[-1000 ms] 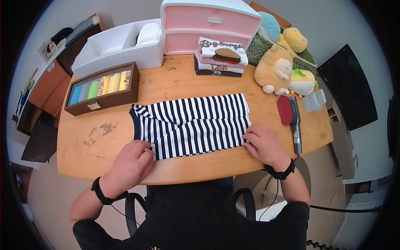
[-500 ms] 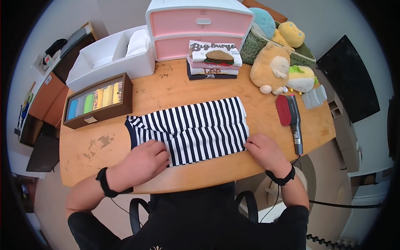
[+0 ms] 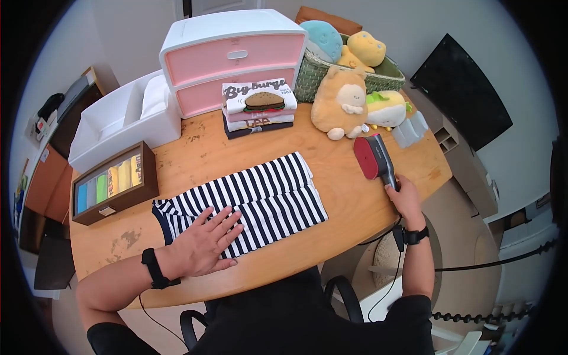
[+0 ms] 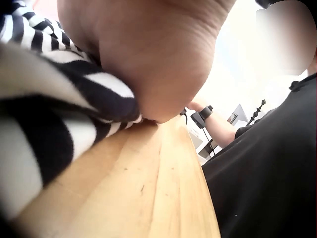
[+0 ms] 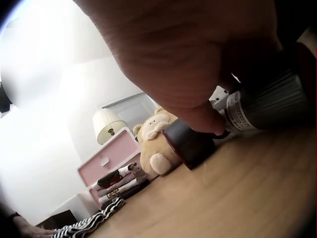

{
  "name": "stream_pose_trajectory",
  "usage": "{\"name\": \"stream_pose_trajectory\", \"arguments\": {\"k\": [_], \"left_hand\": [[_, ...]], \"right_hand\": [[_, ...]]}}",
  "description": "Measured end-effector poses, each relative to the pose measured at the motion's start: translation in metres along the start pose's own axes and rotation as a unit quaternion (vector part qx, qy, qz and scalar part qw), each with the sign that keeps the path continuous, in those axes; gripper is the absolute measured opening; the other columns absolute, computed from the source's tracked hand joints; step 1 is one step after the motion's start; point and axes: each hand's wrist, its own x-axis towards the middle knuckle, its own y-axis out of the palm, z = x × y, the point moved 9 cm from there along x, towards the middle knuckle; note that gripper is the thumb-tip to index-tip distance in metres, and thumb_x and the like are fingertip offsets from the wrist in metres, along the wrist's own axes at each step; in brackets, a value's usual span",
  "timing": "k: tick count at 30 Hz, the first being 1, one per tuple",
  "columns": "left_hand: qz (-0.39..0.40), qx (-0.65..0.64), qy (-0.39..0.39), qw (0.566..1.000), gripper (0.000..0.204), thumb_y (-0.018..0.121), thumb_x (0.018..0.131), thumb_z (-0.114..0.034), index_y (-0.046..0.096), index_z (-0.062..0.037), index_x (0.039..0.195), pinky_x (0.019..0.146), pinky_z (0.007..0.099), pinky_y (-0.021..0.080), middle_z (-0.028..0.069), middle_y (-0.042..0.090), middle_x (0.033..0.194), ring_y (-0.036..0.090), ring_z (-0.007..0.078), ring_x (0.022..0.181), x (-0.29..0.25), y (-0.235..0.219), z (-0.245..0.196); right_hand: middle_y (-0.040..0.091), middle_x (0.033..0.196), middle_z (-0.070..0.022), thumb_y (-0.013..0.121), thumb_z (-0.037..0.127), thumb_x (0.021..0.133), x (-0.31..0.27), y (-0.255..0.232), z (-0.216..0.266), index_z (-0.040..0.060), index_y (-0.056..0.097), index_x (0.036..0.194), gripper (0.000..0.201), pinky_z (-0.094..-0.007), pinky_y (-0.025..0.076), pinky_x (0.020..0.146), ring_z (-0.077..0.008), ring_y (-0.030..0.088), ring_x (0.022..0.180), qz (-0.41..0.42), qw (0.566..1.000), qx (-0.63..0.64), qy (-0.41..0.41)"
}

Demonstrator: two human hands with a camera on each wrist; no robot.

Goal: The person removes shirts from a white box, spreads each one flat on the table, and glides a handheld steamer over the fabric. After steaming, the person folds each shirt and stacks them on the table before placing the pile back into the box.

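A folded navy-and-white striped shirt (image 3: pixel 272 201) lies across the middle of the table, its dark collar at the left end. My left hand (image 3: pixel 201 244) rests on its near left part with the fingers spread, the thumb over the near edge. At the right, my right hand (image 3: pixel 406 198) grips the grey handle of a handheld garment steamer (image 3: pixel 368 158), whose red face is turned to the left. In the right wrist view the thumb lies along the steamer (image 5: pixel 190 141) by a white label, while the other fingers are mostly in shadow.
Behind the shirt stand a pile of folded shirts (image 3: pixel 259 112), a pink-fronted drawer unit (image 3: pixel 204 59), a white bin (image 3: pixel 127 133) and a brown box (image 3: pixel 148 177) of rolled colourful items. Plush toys (image 3: pixel 337 112) sit beyond the steamer. A cord (image 3: pixel 378 238) hangs off the table's near edge.
My left hand has flattened out on the shirt. My right hand has left the shirt's right end and moved right to take hold of the steamer's handle. The head view has swung right.
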Motion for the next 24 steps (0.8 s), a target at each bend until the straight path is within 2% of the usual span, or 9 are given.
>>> {"name": "stream_pose_trajectory", "arguments": {"k": [3,4,7,10,13,17,19,22,24], "left_hand": [[-0.021,-0.026,0.000,0.999,0.080,0.055,0.105,-0.057,0.046,0.0030,0.157,0.127,0.0601,0.026,0.0261,0.039,0.168,0.035,0.0420,0.158,-0.003,-0.004,0.000],[-0.024,-0.038,-0.001,0.999,0.079,0.054,0.106,-0.057,0.045,0.0025,0.158,0.128,0.0599,0.026,0.0259,0.038,0.168,0.035,0.0420,0.158,-0.004,-0.002,0.001],[-0.036,-0.083,-0.014,0.996,0.073,0.056,0.106,-0.050,0.044,-0.0006,0.159,0.128,0.0619,0.025,0.0239,0.036,0.170,0.032,0.0427,0.159,-0.006,-0.002,0.010],[-0.040,-0.023,-0.029,0.999,0.070,0.061,0.104,-0.045,0.046,-0.0023,0.158,0.128,0.0611,0.025,0.0203,0.035,0.171,0.033,0.0401,0.159,-0.008,-0.005,0.015],[-0.034,-0.010,-0.021,0.999,0.073,0.062,0.103,-0.046,0.044,-0.0015,0.159,0.128,0.0604,0.025,0.0207,0.036,0.171,0.033,0.0397,0.159,-0.009,-0.003,0.018],[-0.022,0.008,-0.046,0.999,0.080,0.057,0.104,-0.050,0.041,0.0029,0.161,0.128,0.0596,0.024,0.0231,0.035,0.171,0.032,0.0403,0.160,-0.009,0.002,0.018],[-0.009,0.019,-0.055,0.998,0.081,0.056,0.103,-0.051,0.041,0.0042,0.160,0.128,0.0593,0.024,0.0246,0.035,0.170,0.031,0.0407,0.160,-0.009,0.002,0.017],[-0.003,0.009,-0.056,0.998,0.084,0.057,0.102,-0.052,0.040,0.0067,0.160,0.128,0.0591,0.024,0.0273,0.035,0.169,0.032,0.0423,0.159,-0.008,0.004,0.017],[-0.006,0.004,-0.054,0.999,0.085,0.057,0.102,-0.053,0.039,0.0077,0.159,0.128,0.0594,0.023,0.0282,0.035,0.169,0.032,0.0431,0.158,-0.008,0.003,0.018]], "right_hand": [[0.070,0.087,-0.0168,0.078,0.027,0.087,0.015,0.016,-0.005,-0.0065,0.066,0.105,0.040,-0.0459,0.057,0.078,-0.0325,0.071,0.081,0.112,0.992,0.053,0.002],[0.065,0.085,-0.0099,0.077,0.019,0.088,0.021,0.023,-0.015,-0.0052,0.062,0.111,0.037,-0.0401,0.056,0.069,-0.0227,0.068,0.075,0.125,0.986,0.106,0.001],[0.062,0.085,-0.0057,0.074,0.008,0.088,-0.002,0.020,0.002,-0.0037,0.055,0.124,0.042,-0.0318,0.054,0.061,-0.0155,0.063,0.067,0.153,0.934,0.306,0.099],[0.058,0.085,-0.0036,0.072,-0.001,0.088,-0.035,0.008,0.051,-0.0027,0.047,0.141,0.058,-0.0249,0.051,0.057,-0.0097,0.060,0.062,0.148,0.916,0.371,0.043],[0.060,0.096,-0.0064,0.072,0.000,0.089,-0.086,0.002,0.125,-0.0037,0.044,0.149,0.066,-0.0303,0.057,0.069,-0.0166,0.066,0.075,0.207,0.915,0.346,-0.006],[0.061,0.121,-0.0193,0.074,0.008,0.090,-0.141,0.026,0.213,-0.0051,0.038,0.157,0.077,-0.0438,0.053,0.098,-0.0340,0.064,0.111,0.229,0.918,0.215,-0.244],[0.060,0.125,-0.0267,0.073,0.012,0.091,-0.167,0.037,0.243,-0.0046,0.038,0.157,0.076,-0.0485,0.054,0.095,-0.0430,0.065,0.108,0.199,0.903,0.141,-0.354],[0.059,0.124,-0.0294,0.072,0.012,0.092,-0.182,0.059,0.256,-0.0043,0.038,0.157,0.075,-0.0523,0.053,0.094,-0.0502,0.062,0.108,0.323,0.895,0.118,-0.285],[0.059,0.123,-0.0294,0.072,0.012,0.092,-0.181,0.052,0.251,-0.0043,0.037,0.157,0.075,-0.0531,0.053,0.093,-0.0505,0.063,0.108,0.291,0.902,0.114,-0.297]]}}
